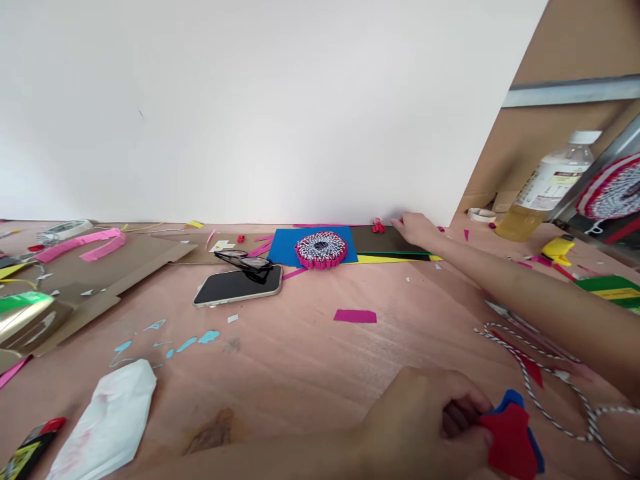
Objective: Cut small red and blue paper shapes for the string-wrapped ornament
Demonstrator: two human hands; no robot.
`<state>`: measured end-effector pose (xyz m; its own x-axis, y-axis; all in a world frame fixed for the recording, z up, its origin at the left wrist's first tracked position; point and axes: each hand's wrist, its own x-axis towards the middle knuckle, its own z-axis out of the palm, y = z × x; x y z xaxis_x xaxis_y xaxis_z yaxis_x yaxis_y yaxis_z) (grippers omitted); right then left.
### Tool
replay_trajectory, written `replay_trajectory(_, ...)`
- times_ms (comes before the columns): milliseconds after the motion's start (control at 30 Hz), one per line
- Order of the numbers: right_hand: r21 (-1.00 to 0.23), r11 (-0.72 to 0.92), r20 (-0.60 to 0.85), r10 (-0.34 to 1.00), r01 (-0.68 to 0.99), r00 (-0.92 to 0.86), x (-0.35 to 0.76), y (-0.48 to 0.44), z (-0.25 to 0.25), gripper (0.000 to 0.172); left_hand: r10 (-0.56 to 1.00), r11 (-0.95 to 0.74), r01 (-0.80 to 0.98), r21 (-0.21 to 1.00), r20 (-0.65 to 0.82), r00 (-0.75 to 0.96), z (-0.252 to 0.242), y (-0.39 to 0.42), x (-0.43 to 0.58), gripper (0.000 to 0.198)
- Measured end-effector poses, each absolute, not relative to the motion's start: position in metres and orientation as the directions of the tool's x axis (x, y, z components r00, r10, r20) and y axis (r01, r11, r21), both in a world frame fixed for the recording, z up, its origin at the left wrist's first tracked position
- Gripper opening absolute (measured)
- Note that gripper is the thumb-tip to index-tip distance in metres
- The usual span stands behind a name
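Near the bottom edge, my left hand (435,417) pinches red and blue paper pieces (510,437) between thumb and fingers. My right hand (414,229) is stretched out to the back of the table, resting on dark paper (393,241) beside a small curled red piece (378,225); its fingertips point left, and whether they hold anything is hidden. Left of it, a round pink, black and white woven piece (321,250) lies on blue paper (283,247). A magenta paper strip (355,316) lies between the hands.
A white board (280,113) stands at the back. Glasses (245,260) overlap a phone (237,287). Cardboard (120,267) and a white tissue (107,420) lie left. At right are a bottle (550,183), striped cord (535,393) and a yellow object (557,249).
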<state>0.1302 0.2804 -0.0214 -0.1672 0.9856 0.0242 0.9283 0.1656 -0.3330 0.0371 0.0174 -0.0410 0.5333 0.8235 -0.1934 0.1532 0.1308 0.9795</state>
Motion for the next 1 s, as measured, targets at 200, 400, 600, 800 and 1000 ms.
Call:
replay_trajectory(200, -0.513, 0.323, -0.151, 0.878, 0.795, -0.454, 0.161, 0.226, 0.013, 0.015, 0.851, -0.004, 0.182, 0.983, -0.092, 0.516, -0.037, 0.014, 0.036, 0.019)
replay_trajectory(400, -0.628, 0.413, -0.195, 0.738, 0.660, -0.647, 0.158, 0.193, 0.030, 0.009, 0.838, -0.043, 0.207, 0.977, -0.077, 0.540, -0.034, 0.014, 0.038, 0.019)
replay_trajectory(600, -0.628, 0.470, -0.157, 0.704, 0.620, -0.693, 0.149, 0.177, 0.031, 0.010, 0.842, -0.030, 0.159, 0.987, -0.060, 0.536, -0.032, 0.014, 0.039, 0.019)
replay_trajectory(800, -0.616, 0.479, -0.167, 0.697, 0.625, -0.697, 0.147, 0.165, 0.039, 0.010, 0.830, -0.056, 0.172, 0.984, -0.049, 0.556, -0.030, 0.014, 0.038, 0.019)
replay_trajectory(1000, -0.612, 0.490, -0.153, 0.697, 0.621, -0.701, 0.148, 0.162, 0.037, 0.010, 0.826, -0.092, 0.180, 0.979, -0.026, 0.563, -0.032, 0.014, 0.038, 0.016)
